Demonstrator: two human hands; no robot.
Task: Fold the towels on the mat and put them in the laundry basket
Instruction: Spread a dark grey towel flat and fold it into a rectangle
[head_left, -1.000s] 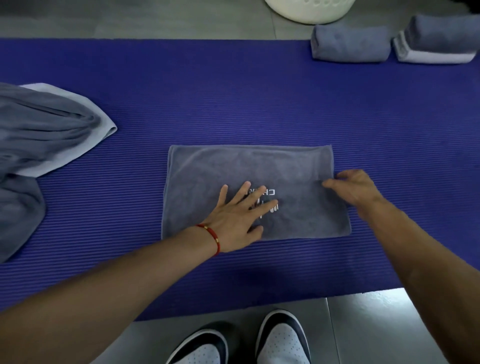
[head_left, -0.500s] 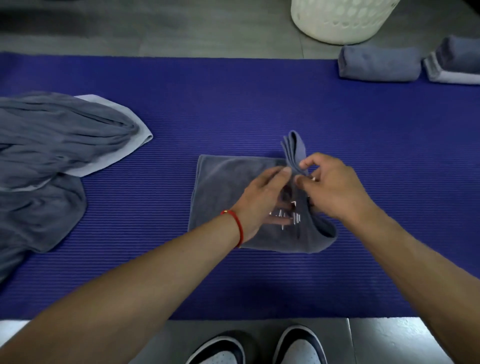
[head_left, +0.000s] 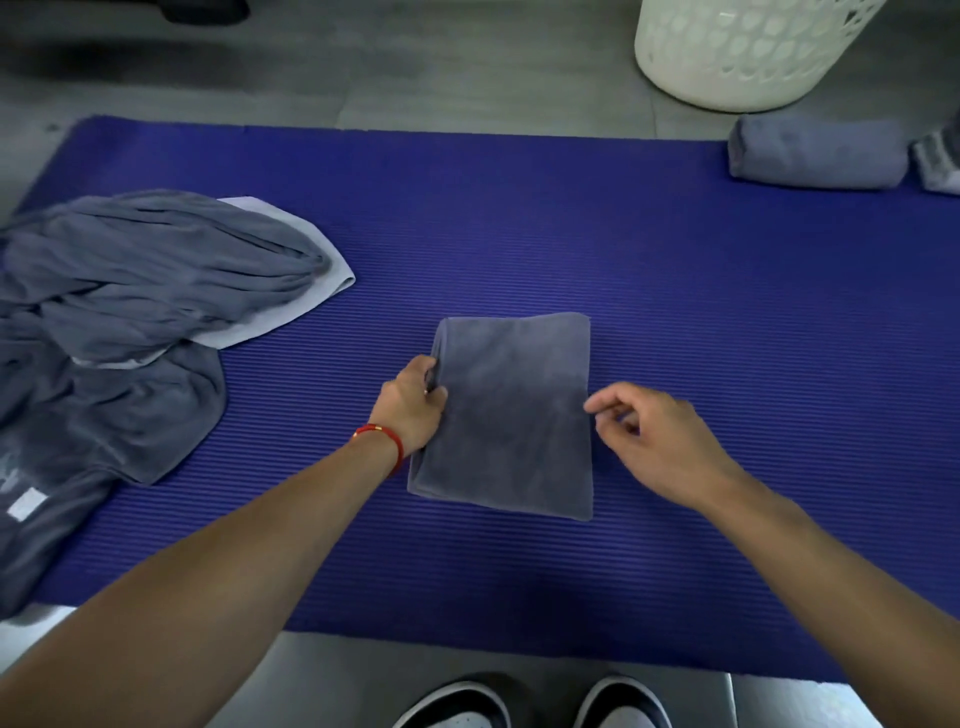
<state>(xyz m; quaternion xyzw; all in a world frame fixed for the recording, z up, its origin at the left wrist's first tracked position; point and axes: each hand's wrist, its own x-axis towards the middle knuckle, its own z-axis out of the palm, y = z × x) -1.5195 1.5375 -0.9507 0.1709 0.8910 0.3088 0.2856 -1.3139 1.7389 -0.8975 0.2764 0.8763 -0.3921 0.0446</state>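
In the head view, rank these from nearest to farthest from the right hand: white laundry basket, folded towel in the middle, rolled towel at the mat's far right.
From the right hand:
1. Folded towel, just to its left.
2. Rolled towel, far right.
3. Laundry basket, beyond the mat.

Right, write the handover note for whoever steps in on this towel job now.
Left hand: grips the left edge of the folded grey towel at mid-mat.
Right hand: fingers loosely curled at the towel's right edge, holding nothing.
Done: this towel is folded to a small rectangle; two rolled towels lie on the purple mat near the white laundry basket.
Left: basket the folded ones, then fold the unfolded grey towels heaped at the mat's left.
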